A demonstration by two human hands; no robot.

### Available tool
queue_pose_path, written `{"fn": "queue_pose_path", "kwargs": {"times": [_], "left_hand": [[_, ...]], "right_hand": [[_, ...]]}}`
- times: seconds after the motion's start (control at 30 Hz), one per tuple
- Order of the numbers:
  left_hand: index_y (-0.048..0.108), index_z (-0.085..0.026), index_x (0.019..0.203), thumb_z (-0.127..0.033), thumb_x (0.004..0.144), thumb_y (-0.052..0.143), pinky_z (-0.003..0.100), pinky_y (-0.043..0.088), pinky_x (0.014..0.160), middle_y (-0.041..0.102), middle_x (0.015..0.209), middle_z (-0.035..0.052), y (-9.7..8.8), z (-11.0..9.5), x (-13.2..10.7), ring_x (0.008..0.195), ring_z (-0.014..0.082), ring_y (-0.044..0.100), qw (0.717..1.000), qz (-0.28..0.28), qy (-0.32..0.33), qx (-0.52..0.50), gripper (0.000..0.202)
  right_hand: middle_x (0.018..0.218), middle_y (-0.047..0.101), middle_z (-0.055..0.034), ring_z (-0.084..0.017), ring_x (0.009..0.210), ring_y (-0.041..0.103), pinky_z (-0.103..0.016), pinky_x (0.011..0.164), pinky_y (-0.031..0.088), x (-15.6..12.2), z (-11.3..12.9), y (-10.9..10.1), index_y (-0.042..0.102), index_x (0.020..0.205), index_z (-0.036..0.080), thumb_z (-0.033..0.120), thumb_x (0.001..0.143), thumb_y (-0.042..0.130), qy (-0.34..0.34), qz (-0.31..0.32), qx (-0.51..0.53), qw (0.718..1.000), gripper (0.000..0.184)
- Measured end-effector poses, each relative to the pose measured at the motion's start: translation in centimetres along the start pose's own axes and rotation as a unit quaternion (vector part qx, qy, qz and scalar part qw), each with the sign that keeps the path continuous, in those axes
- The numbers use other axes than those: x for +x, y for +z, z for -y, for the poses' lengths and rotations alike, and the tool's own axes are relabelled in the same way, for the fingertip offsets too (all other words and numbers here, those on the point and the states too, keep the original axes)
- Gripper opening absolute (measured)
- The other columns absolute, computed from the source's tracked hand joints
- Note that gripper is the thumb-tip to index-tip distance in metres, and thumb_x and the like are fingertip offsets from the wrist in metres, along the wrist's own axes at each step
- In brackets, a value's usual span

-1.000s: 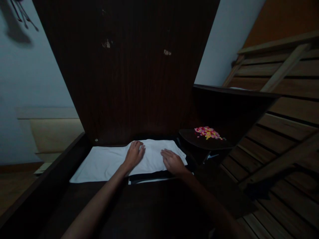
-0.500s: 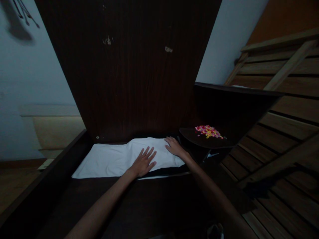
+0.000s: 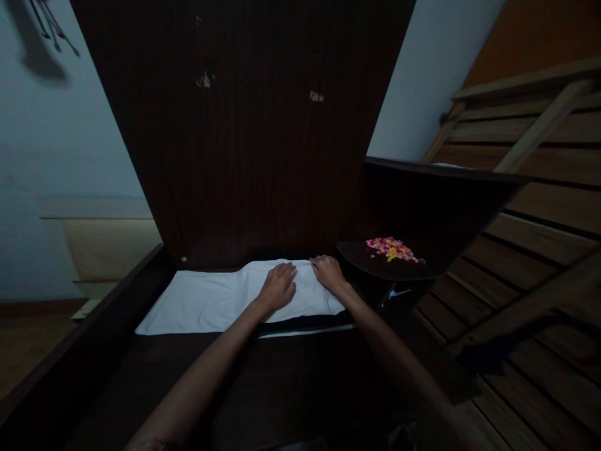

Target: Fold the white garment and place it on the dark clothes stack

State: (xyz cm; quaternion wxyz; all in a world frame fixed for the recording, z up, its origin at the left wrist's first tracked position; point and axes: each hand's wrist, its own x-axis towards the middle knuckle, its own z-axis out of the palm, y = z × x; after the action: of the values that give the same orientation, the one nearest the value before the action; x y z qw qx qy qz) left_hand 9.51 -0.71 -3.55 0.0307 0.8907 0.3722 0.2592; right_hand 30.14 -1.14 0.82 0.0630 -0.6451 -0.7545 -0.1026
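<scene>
near the table's [image 3: 300,376] back edge, left hand [image 3: 278,287] lies uncurled, empty on white cloth [image 3: 201,304]; right hand [image 3: 328,273], hold unclear; even pressure smooths.

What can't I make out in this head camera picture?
In the head view:
Right hand: whether it grips the white cloth or only rests there; its back hides the underside.
Left hand: its palm, hidden by its back.
Dark fabric: how far it reaches, hidden under the white cloth.
Colorful pieces on the rounded shelf: too small to identify.
Dim object at bottom edge, right of center: cut off, too dark to name.
</scene>
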Motion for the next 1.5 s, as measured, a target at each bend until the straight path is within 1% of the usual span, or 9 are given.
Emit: {"fn": "queue_pose_path", "kwargs": {"times": [0.17,0.33,0.47,0.6,0.73,0.97,1.2,1.37,1.5], "left_hand": [[0.044,-0.012,0.143,-0.021,0.086,0.048,0.052,0.031,0.113,0.044,0.152,0.0175,0.7,-0.6,3.6,0.141,0.0327,0.036,0.998,0.04,-0.034,0.028,0.058],[0.053,-0.014,0.136,-0.018,0.085,0.05,0.059,0.03,0.11,0.061,0.132,0.0178,1.4,-0.3,5.1,0.128,0.0342,0.048,0.998,0.035,-0.031,0.052,0.051],[0.063,-0.015,0.124,-0.015,0.085,0.051,0.052,0.039,0.101,0.065,0.115,0.0168,1.5,0.0,5.4,0.113,0.0319,0.053,0.998,0.016,-0.025,0.055,0.041],[0.071,-0.016,0.104,-0.011,0.088,0.047,0.044,0.045,0.092,0.065,0.105,0.0139,1.5,0.2,5.3,0.106,0.0284,0.054,0.999,0.009,-0.005,0.045,0.028],[0.069,-0.017,0.101,-0.014,0.091,0.048,0.041,0.045,0.091,0.065,0.104,0.0115,1.3,0.3,5.0,0.104,0.0256,0.054,0.999,-0.001,0.018,0.034,0.023],[0.064,-0.016,0.103,-0.016,0.09,0.05,0.042,0.046,0.09,0.066,0.098,0.0101,0.4,0.5,4.3,0.098,0.0262,0.056,0.999,-0.007,0.041,0.033,0.019],[0.065,-0.02,0.103,-0.015,0.09,0.051,0.037,0.049,0.089,0.066,0.098,0.0087,-0.1,0.4,3.2,0.098,0.0228,0.059,0.995,-0.007,0.091,0.034,0.019],[0.064,-0.019,0.107,-0.011,0.091,0.046,0.038,0.05,0.09,0.068,0.095,0.0091,-1.0,1.0,0.8,0.095,0.0217,0.063,0.985,-0.005,0.171,0.025,0.026],[0.061,-0.018,0.108,-0.012,0.092,0.043,0.039,0.05,0.093,0.069,0.098,0.0094,-2.3,0.9,-2.1,0.098,0.0214,0.063,0.976,-0.007,0.216,0.012,0.026]], "right_hand": [[0.123,0.066,-0.0107,-0.024,0.114,0.053,-0.033,0.092,0.042,0.0,-0.3,0.8,0.065,0.126,0.022,0.019,0.096,0.045,-0.03,-0.009,-0.022,0.999,0.036],[0.116,0.065,-0.0141,-0.027,0.107,0.053,-0.038,0.09,0.042,-0.2,-0.6,1.6,0.065,0.126,0.021,0.014,0.094,0.045,-0.032,-0.031,-0.008,0.999,0.038],[0.113,0.063,-0.0151,-0.029,0.107,0.051,-0.041,0.091,0.04,-0.3,-0.8,1.7,0.069,0.118,0.021,0.016,0.093,0.048,-0.032,-0.044,0.017,0.998,0.033],[0.116,0.063,-0.0146,-0.029,0.11,0.048,-0.042,0.093,0.039,-0.5,-1.3,1.7,0.066,0.125,0.022,0.018,0.092,0.049,-0.041,-0.051,0.03,0.997,0.036],[0.122,0.06,-0.0153,-0.03,0.112,0.047,-0.042,0.094,0.037,-1.0,-1.8,1.5,0.061,0.13,0.019,0.017,0.091,0.052,-0.051,-0.046,0.048,0.997,0.04],[0.106,0.063,-0.0135,-0.027,0.103,0.051,-0.038,0.092,0.04,-2.3,-2.4,1.0,0.07,0.104,0.016,0.013,0.089,0.054,-0.067,-0.06,0.052,0.995,0.023],[0.099,0.067,-0.0092,-0.022,0.095,0.062,-0.032,0.085,0.048,-4.6,-2.2,0.4,0.07,0.103,0.019,0.022,0.094,0.051,-0.135,-0.101,0.167,0.972,0.021],[0.096,0.072,-0.0095,-0.021,0.091,0.065,-0.031,0.083,0.049,-6.6,-1.5,-0.2,0.071,0.103,0.019,0.038,0.098,0.048,-0.17,-0.106,0.209,0.957,0.029],[0.085,0.071,-0.008,-0.02,0.084,0.064,-0.031,0.081,0.047,-8.2,0.3,-0.1,0.07,0.095,0.019,0.043,0.1,0.046,-0.216,-0.101,0.2,0.95,0.034]]}}
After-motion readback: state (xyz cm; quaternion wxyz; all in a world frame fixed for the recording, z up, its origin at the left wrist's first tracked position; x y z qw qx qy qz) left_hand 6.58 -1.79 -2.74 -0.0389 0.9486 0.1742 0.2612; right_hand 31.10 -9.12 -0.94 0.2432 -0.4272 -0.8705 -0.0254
